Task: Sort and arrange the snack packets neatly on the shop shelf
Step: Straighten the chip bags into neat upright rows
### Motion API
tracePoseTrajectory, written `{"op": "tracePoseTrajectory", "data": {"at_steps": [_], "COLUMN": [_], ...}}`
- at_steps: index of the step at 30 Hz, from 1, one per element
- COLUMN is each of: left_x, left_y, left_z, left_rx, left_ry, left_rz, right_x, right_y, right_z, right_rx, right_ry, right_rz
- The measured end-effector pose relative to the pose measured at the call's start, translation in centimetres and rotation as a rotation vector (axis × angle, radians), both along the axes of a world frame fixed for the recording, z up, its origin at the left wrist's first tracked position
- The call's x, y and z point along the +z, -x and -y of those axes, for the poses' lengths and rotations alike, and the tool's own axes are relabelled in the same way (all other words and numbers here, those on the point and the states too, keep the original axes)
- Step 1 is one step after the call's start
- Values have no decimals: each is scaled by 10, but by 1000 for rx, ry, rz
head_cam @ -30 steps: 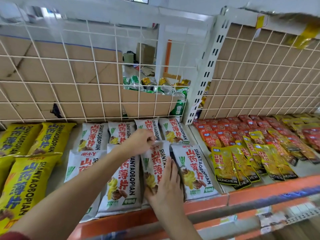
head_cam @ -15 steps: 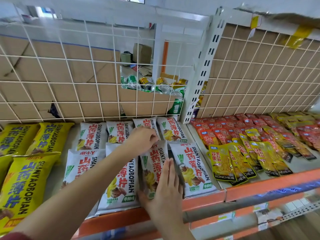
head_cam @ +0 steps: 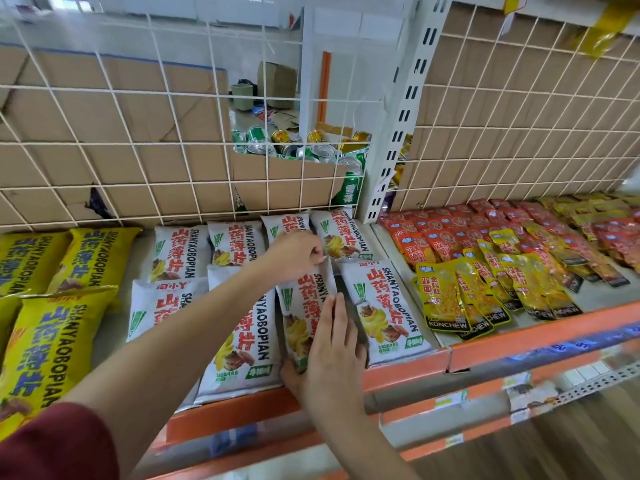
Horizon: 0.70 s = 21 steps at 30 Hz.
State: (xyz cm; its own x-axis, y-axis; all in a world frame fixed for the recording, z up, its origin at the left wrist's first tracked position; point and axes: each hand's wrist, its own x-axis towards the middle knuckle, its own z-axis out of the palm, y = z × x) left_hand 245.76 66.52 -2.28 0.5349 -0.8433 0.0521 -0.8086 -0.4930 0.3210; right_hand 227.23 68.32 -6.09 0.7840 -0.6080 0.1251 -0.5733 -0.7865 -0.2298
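On the orange-edged shelf, centre frame, the left hand pinches the top of the white SHANYAOBOPIAN packet; the right hand clasps its bottom end, with KONCHEW packs to the right.

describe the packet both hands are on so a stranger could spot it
On the orange-edged shelf, find the white packets between the yellow bags and small pouches. The packet is front row, second from right. Unlike its flat neighbours, it is tilted up, held at both ends.
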Motion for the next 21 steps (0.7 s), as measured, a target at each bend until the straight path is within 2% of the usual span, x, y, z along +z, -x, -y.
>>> {"op": "tracePoseTrajectory", "data": {"at_steps": [14,19,21], "left_x": [-5,6,13], "left_y": [1,2,8], "left_z": [-5,-11,-4], "left_rx": [28,55,32], "left_ry": [61,151,176], "left_rz": [12,29,29], "right_x": [-7,3,8], "right_y": [3,19,24], "right_z": [0,20,41], "right_rx": [-8,107,79], "right_ry": [38,82,102], "right_rz": [81,309,373]}}
